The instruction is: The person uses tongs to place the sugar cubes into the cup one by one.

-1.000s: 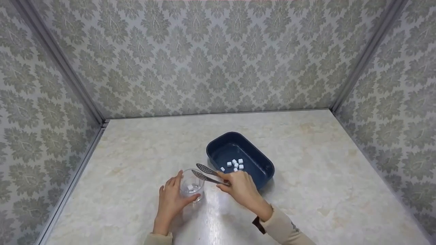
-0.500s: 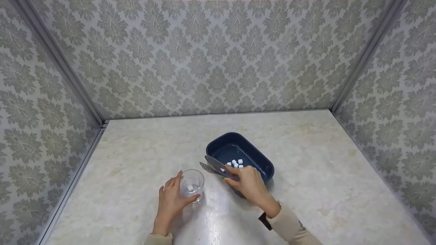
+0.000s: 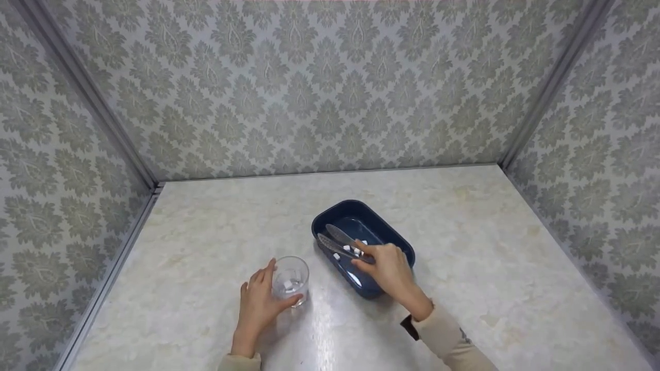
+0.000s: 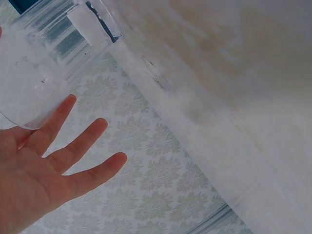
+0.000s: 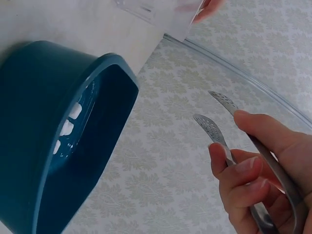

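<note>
My left hand holds a clear drinking glass between thumb and forefinger on the table, left of the blue dish. At least one white cube lies in the glass. In the left wrist view, the other fingers spread away from the glass. My right hand grips metal tongs with perforated tips. The tongs' arms are apart, with nothing between their tips. In the head view they reach over the deep blue dish, where several white cubes lie. Hand and tongs partly hide the cubes.
A pale marbled table extends around the dish and glass. Patterned wall panels enclose it at the back and on both sides, with grey metal strips along the corners.
My right hand has moved the tongs rightward, away from above the glass and over the blue dish. My left hand and the glass have stayed put.
</note>
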`<state>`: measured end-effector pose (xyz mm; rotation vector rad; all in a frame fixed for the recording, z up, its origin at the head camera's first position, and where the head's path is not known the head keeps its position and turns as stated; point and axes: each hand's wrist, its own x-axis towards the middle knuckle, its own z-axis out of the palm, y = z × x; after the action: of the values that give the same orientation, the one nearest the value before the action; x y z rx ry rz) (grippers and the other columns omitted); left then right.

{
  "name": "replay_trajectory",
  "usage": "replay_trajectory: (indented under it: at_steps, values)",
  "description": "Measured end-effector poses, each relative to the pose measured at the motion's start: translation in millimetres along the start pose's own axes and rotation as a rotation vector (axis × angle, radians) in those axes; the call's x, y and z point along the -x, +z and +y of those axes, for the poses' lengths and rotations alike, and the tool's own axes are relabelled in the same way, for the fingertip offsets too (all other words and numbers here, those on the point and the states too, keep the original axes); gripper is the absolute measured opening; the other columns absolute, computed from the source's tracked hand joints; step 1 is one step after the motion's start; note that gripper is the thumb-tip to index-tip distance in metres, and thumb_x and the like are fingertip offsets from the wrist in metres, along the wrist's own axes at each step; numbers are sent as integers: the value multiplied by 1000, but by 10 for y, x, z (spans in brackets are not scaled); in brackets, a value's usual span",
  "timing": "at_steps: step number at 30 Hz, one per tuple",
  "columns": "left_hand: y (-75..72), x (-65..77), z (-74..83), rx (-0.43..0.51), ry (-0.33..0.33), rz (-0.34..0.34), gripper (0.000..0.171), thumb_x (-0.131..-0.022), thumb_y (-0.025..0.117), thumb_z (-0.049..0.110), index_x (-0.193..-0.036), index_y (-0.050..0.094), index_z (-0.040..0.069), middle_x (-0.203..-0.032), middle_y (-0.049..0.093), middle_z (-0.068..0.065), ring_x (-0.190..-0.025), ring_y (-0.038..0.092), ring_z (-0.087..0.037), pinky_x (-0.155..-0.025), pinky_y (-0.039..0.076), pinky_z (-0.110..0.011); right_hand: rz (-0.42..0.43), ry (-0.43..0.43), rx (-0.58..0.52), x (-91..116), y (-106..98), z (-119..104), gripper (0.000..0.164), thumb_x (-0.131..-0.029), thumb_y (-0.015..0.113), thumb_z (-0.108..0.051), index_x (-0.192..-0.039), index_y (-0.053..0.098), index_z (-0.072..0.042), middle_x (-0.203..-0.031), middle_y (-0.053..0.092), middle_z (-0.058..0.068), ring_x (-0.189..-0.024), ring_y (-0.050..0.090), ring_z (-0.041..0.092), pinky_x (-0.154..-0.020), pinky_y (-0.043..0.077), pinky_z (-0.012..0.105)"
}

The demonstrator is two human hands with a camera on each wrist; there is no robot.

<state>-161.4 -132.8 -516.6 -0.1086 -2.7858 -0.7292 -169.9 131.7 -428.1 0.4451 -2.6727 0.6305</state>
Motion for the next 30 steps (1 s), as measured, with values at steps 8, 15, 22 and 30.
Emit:
replay_trajectory:
  at_steps: [8, 15, 22, 30]
  values:
    - [-6, 2, 4, 6, 6, 4, 97, -56, 74, 56, -133, 40, 6, -116, 58, -13, -113, 49, -32, -90, 32, -59, 26, -2, -13, -9, 34, 70, 40, -71, 71, -35, -107, 66, -16, -77, 71, 2, -53, 56, 3, -44, 34, 17]
    - [-13, 13, 2, 29, 8, 11, 98, -56, 74, 56, -133, 39, 7, -117, 59, -9, -115, 48, -32, -90, 32, -60, -2, 42, 8, -18, 57, 120, 42, -72, 70, -36, -109, 65, -17, -84, 71, 3, -68, 66, 14, -54, 48, 27]
    - [-7, 3, -9, 18, 11, 10, 98, -56, 73, 57, -133, 40, 6, -117, 59, -11, -114, 49, -33, -89, 32, -61, -16, 57, 55, -52, 45, 172, 43, -71, 71, -38, -109, 66, -18, -78, 70, 0, -53, 50, 4, -50, 42, 26]
    - [-7, 9, -13, 10, 20, 20, 98, -55, 74, 57, -132, 41, 7, -117, 58, -13, -113, 50, -33, -87, 34, -60, -31, 91, 62, -101, 43, 232, 43, -70, 72, -37, -108, 66, -18, -89, 70, 6, -55, 51, 8, -50, 42, 30]
